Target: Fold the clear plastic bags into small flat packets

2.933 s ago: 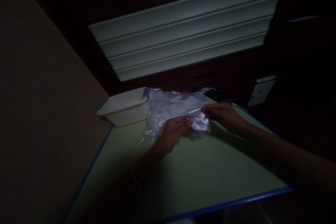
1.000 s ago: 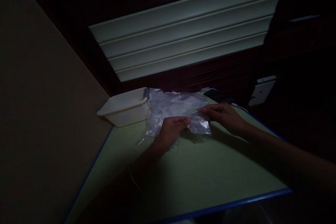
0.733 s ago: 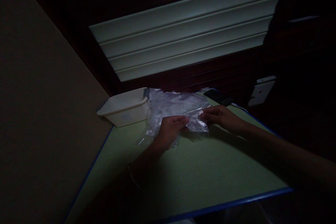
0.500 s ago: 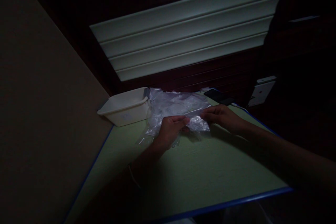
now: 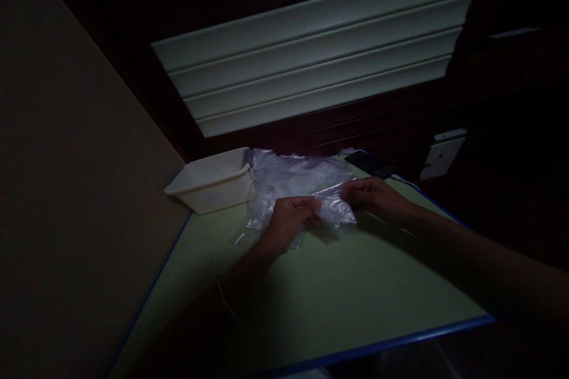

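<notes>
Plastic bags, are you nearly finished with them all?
Hard to say. Done: no finished bags show set apart, and the white tub is too dim inside to judge. In hand: the left hand and right hand pinch one small clear bag by its top edge, just above the green table. Left: a heap of clear bags behind the hands, beside the tub.

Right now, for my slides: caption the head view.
Left hand and right hand pinch a clear plastic bag above a green table, white tub nearby.
</notes>
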### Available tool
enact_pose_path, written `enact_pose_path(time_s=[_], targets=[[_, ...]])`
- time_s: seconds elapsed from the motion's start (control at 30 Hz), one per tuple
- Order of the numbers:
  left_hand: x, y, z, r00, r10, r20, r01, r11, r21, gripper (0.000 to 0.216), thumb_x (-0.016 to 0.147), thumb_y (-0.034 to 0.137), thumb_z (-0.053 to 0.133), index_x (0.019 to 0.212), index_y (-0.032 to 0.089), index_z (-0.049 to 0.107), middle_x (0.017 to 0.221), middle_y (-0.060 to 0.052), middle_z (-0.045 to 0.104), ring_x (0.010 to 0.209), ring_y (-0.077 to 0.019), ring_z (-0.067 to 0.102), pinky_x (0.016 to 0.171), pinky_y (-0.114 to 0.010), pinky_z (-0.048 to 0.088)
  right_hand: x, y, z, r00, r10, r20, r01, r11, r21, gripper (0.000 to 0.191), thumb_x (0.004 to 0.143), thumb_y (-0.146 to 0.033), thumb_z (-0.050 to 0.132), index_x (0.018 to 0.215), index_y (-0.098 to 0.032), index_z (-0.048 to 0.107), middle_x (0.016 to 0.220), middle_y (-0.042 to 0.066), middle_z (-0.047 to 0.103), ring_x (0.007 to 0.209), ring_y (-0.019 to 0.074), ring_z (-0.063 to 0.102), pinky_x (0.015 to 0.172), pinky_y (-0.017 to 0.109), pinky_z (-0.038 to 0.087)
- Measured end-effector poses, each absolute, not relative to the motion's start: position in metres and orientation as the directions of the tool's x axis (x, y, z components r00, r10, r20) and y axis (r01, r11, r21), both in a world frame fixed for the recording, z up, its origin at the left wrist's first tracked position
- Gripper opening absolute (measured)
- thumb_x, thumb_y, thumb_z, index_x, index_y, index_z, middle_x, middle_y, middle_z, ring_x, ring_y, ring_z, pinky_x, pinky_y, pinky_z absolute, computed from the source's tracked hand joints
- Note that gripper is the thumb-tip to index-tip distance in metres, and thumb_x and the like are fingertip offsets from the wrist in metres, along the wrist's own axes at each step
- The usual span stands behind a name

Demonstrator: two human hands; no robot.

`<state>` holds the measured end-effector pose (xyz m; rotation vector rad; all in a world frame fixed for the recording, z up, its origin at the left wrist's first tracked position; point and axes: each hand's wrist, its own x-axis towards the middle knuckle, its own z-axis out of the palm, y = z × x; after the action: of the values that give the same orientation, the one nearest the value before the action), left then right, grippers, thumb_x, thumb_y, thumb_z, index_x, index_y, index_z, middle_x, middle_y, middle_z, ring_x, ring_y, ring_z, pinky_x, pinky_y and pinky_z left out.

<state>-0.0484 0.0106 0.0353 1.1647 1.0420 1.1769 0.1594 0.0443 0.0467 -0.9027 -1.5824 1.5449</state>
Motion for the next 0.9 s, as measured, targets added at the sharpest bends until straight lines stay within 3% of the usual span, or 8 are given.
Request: enact_pose_path(time_s=[0.3,0.5,0.67,0.9], targets=[[-0.0543,0.0126,0.0323,0.205,0.977,-0.061,-0.187,0.1,0.977,0.034,0.07,0.036,0.079,0.09,0.008,0.074,0.081,-0.012,0.073,0.065,-0.0134,0.066,0.065,-0.026,0.053,0.159,0.0453,0.0465,-0.479,0.878,0.022,-0.039,0.004,-0.999,0.019,0.074,-0.035,0.069,0.068,-0.017,0.068,0.063,0.0,0.061,0.056,0.0109,0.05,0.059,0.027,0.04],[-0.0541,0.0114,0.0363,0.198,0.98,-0.009,-0.19,0.048,0.981,0.033,0.069,0.034,0.08,0.09,0.01,0.074,0.087,-0.011,0.073,0.071,-0.0142,0.066,0.071,-0.027,0.053,0.1601,0.0432,0.0487,-0.469,0.882,0.043,-0.003,0.047,-0.999,0.016,0.074,-0.032,0.069,0.067,-0.017,0.069,0.063,0.0,0.062,0.057,0.0114,0.051,0.059,0.027,0.042],[-0.0505,0.0122,0.0359,0.096,0.995,-0.025,-0.165,0.04,0.985,0.03,0.066,0.032,0.081,0.084,0.009,0.074,0.079,-0.01,0.072,0.065,-0.0144,0.065,0.067,-0.029,0.053,0.1583,0.0414,0.0496,-0.472,0.881,0.026,0.024,0.042,-0.999,0.019,0.074,-0.035,0.068,0.07,-0.016,0.071,0.064,0.002,0.063,0.057,0.012,0.052,0.058,0.028,0.042],[-0.0495,0.0125,0.0347,0.091,0.996,-0.026,-0.179,0.042,0.983,0.031,0.064,0.032,0.082,0.082,0.009,0.074,0.077,-0.009,0.072,0.062,-0.0134,0.064,0.063,-0.027,0.054,0.1607,0.0488,0.0408,-0.501,0.861,0.092,0.019,0.117,-0.993,0.02,0.078,-0.036,0.068,0.071,-0.017,0.068,0.068,0.001,0.063,0.06,0.0115,0.053,0.06,0.027,0.043]])
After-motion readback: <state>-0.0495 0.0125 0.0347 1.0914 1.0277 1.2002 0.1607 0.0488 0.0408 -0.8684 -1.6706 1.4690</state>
